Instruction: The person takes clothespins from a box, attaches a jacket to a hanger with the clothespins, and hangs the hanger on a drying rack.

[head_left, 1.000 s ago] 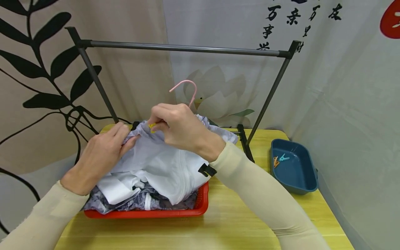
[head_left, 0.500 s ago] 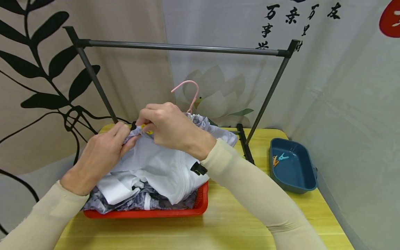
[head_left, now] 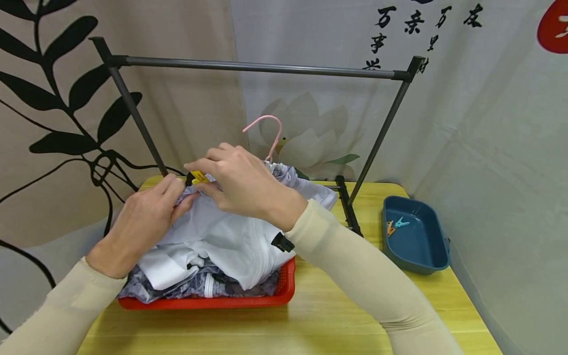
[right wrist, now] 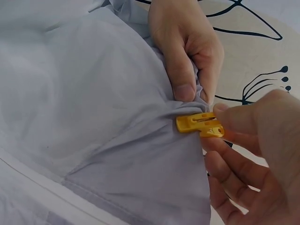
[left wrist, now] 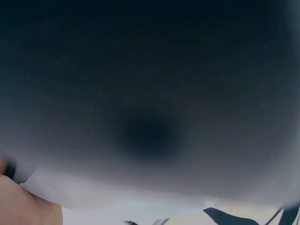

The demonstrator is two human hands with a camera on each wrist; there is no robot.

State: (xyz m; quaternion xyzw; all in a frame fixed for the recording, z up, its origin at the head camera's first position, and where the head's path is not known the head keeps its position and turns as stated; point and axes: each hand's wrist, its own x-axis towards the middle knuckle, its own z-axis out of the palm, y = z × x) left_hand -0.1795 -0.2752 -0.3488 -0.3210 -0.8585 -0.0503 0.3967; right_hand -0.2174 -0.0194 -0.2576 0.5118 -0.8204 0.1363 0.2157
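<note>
- The right hand point(head_left: 241, 182) is pinching the yellow clip point(right wrist: 199, 123) between thumb and forefinger, the other fingers curling loosely; that small hold may be slipping if the clip's spring is pushing back.
- The clip is lying across the gathered edge of the pale garment point(head_left: 222, 227); it could be biting too shallowly and springing off, since bunched cloth is probably thick there.
- The left hand point(head_left: 142, 217) is pinching that edge just beside the clip; a fingertip could be getting nipped, or the folds loosening if it is easing too soon.
- The garment is draping over the red basket point(head_left: 208, 303), the pink hanger point(head_left: 278, 129) showing only its hook and neck; a tug could be shifting the hanger inside.
- Clothes are filling the basket underneath, so lifting might be dragging a piece onto the surface point(head_left: 333, 315).
</note>
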